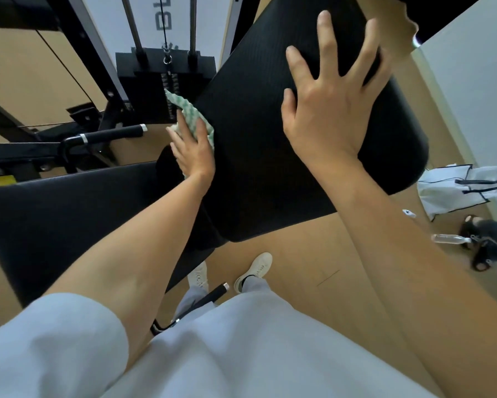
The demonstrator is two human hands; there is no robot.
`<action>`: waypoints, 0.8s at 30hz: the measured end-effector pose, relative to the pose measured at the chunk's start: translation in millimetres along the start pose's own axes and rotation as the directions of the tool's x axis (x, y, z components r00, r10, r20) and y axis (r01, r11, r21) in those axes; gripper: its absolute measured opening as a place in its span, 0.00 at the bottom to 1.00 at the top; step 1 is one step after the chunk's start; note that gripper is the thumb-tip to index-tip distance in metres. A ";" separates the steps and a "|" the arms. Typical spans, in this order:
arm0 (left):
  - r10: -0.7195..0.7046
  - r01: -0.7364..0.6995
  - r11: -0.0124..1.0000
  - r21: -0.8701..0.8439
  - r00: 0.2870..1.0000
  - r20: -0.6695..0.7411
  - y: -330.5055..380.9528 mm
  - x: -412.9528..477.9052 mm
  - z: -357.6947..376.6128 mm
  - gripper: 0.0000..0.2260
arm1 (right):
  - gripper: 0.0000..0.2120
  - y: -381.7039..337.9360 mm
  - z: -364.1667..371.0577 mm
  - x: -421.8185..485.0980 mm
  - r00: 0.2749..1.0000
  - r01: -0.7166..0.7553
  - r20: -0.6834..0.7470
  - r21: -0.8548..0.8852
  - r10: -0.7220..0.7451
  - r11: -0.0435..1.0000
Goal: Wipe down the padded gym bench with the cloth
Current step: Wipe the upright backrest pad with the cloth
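Left hand (194, 152) pressing green-white cloth (197, 120) flat against bench pad (255, 145) left edge; right hand (324, 107) splayed open on top.

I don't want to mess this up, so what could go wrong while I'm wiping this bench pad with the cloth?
The left hand presses the cloth at the pad's side edge, right beside the weight stack, so a long stroke may knock the fingers into metal. The right hand leans open on the angled pad; it could slip on a damp surface. The handle sits close to the left arm's path.

Tan floor (299, 254) — pale wall (477, 90)
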State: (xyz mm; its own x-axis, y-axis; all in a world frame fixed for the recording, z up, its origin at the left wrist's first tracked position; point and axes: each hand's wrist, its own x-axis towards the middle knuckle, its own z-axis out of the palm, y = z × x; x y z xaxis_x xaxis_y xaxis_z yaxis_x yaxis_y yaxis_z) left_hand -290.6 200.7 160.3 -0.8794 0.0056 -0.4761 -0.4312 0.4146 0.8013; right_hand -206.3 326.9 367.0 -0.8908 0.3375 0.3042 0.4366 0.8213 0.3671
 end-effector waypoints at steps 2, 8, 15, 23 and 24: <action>-0.049 0.049 0.999 0.011 0.999 -0.001 -4.4 -18.0 6.3 0.30 | 0.24 1.5 -0.6 -0.2 1.000 0.004 0.000 0.005 -0.004 1.000; -0.046 0.044 0.998 0.034 0.996 0.077 -20.7 -115.9 28.4 0.35 | 0.25 0.8 -1.5 -0.3 1.000 0.020 0.018 0.025 -0.021 0.999; 0.221 -0.223 0.975 0.014 0.971 0.090 11.2 -108.6 27.7 0.37 | 0.34 12.0 -14.5 -7.8 0.999 0.033 0.016 0.167 -0.036 0.985; 0.217 -0.224 0.973 0.057 0.971 0.101 14.7 -90.5 26.9 0.28 | 0.40 38.5 -21.8 -116.4 0.902 -0.372 -0.050 0.418 0.429 0.829; 0.132 -0.141 0.986 0.087 0.986 0.102 -2.2 -98.2 28.0 0.27 | 0.43 42.5 -17.6 -131.8 0.853 -0.449 0.008 0.520 0.522 0.726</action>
State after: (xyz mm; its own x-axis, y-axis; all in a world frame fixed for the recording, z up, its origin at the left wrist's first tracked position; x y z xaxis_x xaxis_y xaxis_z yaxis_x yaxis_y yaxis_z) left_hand -197.6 224.7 195.2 -0.9033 0.1530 -0.4007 -0.2837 0.4875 0.8257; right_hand -68.2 309.2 357.9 -0.5328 0.7202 0.4444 0.6519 0.6841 -0.3271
